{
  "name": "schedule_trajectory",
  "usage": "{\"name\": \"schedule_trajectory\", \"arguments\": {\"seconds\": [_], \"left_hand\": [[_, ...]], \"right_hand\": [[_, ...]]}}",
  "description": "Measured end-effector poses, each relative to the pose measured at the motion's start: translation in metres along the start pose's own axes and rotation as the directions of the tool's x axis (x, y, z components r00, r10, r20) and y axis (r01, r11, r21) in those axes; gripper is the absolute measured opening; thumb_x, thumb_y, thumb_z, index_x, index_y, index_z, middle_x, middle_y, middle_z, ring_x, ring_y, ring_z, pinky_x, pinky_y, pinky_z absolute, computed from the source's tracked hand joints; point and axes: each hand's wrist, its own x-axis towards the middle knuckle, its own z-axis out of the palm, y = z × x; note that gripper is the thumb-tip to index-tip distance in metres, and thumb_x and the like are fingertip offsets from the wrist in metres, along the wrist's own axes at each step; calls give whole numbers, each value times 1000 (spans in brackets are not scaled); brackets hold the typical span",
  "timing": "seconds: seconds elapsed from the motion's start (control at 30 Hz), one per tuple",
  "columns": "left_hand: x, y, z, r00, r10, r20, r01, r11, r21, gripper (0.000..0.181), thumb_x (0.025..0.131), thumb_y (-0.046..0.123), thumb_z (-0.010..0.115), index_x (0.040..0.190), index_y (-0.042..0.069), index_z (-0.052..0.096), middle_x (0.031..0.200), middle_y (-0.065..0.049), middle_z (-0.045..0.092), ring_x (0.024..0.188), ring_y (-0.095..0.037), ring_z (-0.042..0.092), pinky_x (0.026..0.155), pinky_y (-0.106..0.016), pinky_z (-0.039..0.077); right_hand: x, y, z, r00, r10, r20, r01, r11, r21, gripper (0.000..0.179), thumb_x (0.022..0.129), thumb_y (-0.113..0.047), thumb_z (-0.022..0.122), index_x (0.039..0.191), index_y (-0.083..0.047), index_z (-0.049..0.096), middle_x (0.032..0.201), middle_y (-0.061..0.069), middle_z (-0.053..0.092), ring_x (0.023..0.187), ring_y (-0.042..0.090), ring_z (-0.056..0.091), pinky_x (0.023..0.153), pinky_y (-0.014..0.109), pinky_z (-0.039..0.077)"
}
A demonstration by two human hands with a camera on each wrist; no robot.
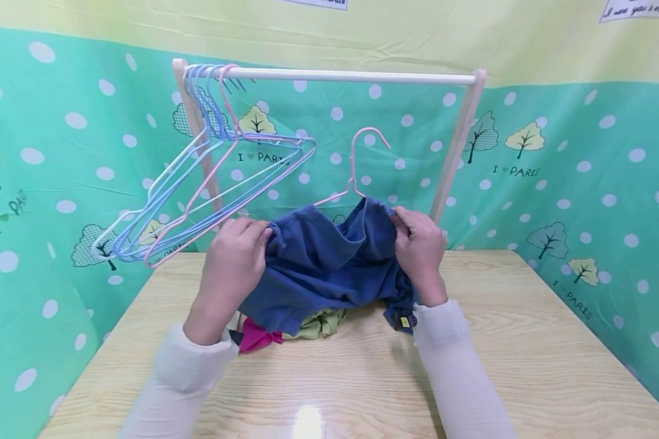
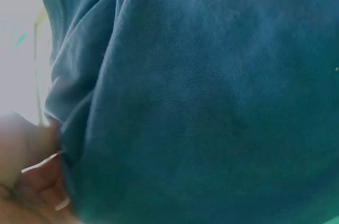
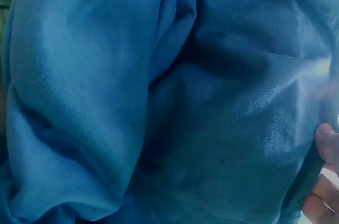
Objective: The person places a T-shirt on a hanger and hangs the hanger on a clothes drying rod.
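Observation:
A dark blue garment (image 1: 329,262) hangs in loose folds between my two hands above the table. Its neckline sags in the middle, and a pink hanger (image 1: 353,164) sticks up out of it, with the hook free in the air and the lower part hidden by cloth. My left hand (image 1: 236,256) pinches the garment's left shoulder edge; in the left wrist view the blue cloth (image 2: 196,97) fills most of the picture beside the fingers. At the opposite shoulder my right hand (image 1: 421,244) pinches the edge, thumb and fingers showing at the border in the right wrist view.
Several blue, white and pink hangers (image 1: 181,201) hang at the left end of a rack with a white rail (image 1: 340,75) and wooden posts. Pink cloth (image 1: 258,336) and green cloth (image 1: 318,324) lie on the wooden table (image 1: 362,384) beneath the garment.

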Motion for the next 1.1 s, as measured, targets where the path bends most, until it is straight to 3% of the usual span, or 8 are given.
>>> {"name": "schedule_trajectory", "arguments": {"seconds": [0.13,0.27,0.53,0.7,0.97,1.1], "left_hand": [[0,2,1,1000,-8,-10,8,998,-64,13,96,3,70,98,-9,74,88,-21,68,79,-39,60,71,-49,54],[2,-1,-1,999,-38,-30,35,996,-82,14,95,3,69,94,-11,72,88,-23,66,82,-42,59,74,-51,54],[5,-8,-17,994,-112,-8,111,990,-88,13,97,-2,65,93,-13,71,89,-25,66,86,-44,58,79,-54,52],[5,-15,-27,992,-127,-6,126,988,-93,12,96,-4,63,94,-14,71,89,-26,66,85,-45,59,80,-54,51],[6,-24,-39,993,-114,-36,107,983,-148,10,95,-8,63,94,-13,71,86,-25,68,83,-44,63,79,-54,49],[6,-24,-39,993,-114,-30,108,983,-147,10,95,-7,63,94,-13,71,86,-26,67,82,-44,63,77,-54,49]], "right_hand": [[0,1,1,1000,-2,19,2,999,34,12,96,-12,73,103,-5,80,98,12,78,88,32,74,76,49,57],[1,4,3,998,-52,47,47,994,100,14,97,-7,70,106,0,78,100,15,77,91,35,72,83,49,55],[0,14,2,986,-98,135,85,992,95,15,99,-9,68,108,1,75,102,17,75,94,37,67,86,49,52],[-2,22,-1,976,-46,215,21,993,116,19,102,-11,63,112,1,74,110,18,73,104,38,65,93,49,51],[0,35,-12,958,155,240,-207,955,211,23,105,-4,55,121,4,70,116,23,70,109,38,67,93,49,53],[3,34,-18,958,178,226,-224,955,195,27,104,-4,56,127,4,67,119,24,69,110,38,67,93,51,53]]}}
